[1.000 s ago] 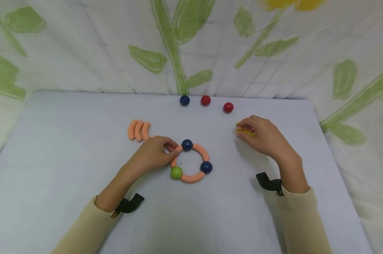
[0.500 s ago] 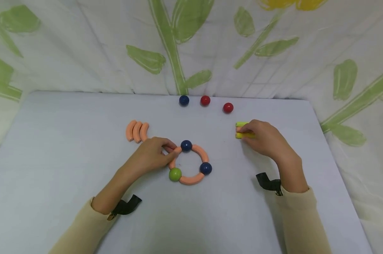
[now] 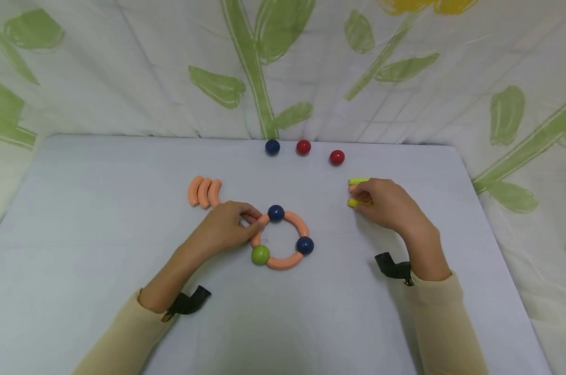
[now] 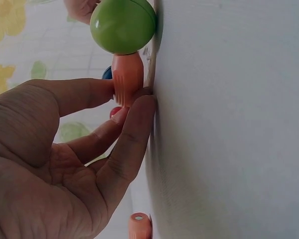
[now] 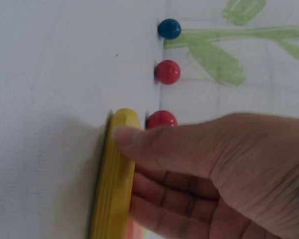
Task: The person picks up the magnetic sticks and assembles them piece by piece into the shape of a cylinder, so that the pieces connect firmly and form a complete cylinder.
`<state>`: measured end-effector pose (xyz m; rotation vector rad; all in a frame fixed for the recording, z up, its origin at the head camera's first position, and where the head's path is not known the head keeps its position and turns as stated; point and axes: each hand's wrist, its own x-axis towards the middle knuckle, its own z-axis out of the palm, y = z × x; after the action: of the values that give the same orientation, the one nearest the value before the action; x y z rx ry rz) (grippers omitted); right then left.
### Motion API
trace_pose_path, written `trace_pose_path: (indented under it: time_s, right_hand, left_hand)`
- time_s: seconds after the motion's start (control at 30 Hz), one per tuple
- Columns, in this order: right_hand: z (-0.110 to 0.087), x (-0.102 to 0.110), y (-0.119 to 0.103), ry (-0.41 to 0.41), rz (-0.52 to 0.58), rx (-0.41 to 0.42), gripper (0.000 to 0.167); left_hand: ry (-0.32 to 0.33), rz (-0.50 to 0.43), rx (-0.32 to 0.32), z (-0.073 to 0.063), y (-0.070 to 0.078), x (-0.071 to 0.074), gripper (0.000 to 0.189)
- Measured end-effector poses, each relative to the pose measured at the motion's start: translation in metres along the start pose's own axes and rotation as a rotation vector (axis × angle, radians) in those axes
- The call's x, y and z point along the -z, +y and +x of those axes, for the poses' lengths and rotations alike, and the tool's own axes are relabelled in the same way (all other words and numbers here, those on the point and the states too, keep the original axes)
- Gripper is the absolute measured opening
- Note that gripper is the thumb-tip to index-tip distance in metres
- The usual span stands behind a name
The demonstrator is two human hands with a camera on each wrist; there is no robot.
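In the head view, a ring of orange curved rods, two blue balls (image 3: 305, 245) and a green ball (image 3: 261, 254) lies mid-table. My left hand (image 3: 231, 224) pinches the ring's left curved rod (image 4: 127, 74), between the green ball and the upper blue ball (image 3: 276, 213). To the right, my right hand (image 3: 388, 205) pinches a yellow rod (image 5: 117, 174), its thumb on the near side and fingers behind. A yellow-green rod (image 3: 357, 181) and an orange piece (image 3: 352, 188) lie just beyond, partly hidden by that hand.
Several orange curved rods (image 3: 204, 192) lie side by side behind my left hand. Along the far side of the white table (image 3: 100, 208) sit a blue ball (image 3: 272, 147) and two red balls (image 3: 337, 157). A leaf-patterned white cloth (image 3: 161, 78) hangs behind the table.
The right hand's fingers have shifted among the straight rods, and the yellow one now stands slightly apart from the others, nearer the person. The left hand keeps its place on the ring.
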<state>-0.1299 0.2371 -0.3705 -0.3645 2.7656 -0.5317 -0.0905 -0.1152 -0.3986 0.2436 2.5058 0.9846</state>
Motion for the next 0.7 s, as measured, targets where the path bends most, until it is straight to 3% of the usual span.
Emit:
trace_pose_path:
  time_s: [0.3, 0.43, 0.57, 0.7]
  right_hand:
    - [-0.001, -0.003, -0.005, -0.019, -0.081, -0.063, 0.033]
    - [0.001, -0.004, -0.010, 0.021, -0.026, 0.045, 0.028]
    - [0.006, -0.007, -0.018, 0.051, 0.149, 0.196, 0.025]
    - [0.012, -0.012, -0.032, 0.063, 0.285, 0.287, 0.027]
  left_hand:
    - [-0.007, -0.017, 0.018, 0.000, -0.001, -0.001, 0.039]
    - [-0.010, -0.016, 0.025, -0.001, -0.002, -0.001, 0.038]
    - [-0.006, -0.018, 0.007, -0.001, -0.003, -0.002, 0.038]
    - [-0.004, -0.015, -0.003, -0.002, -0.002, 0.001, 0.037]
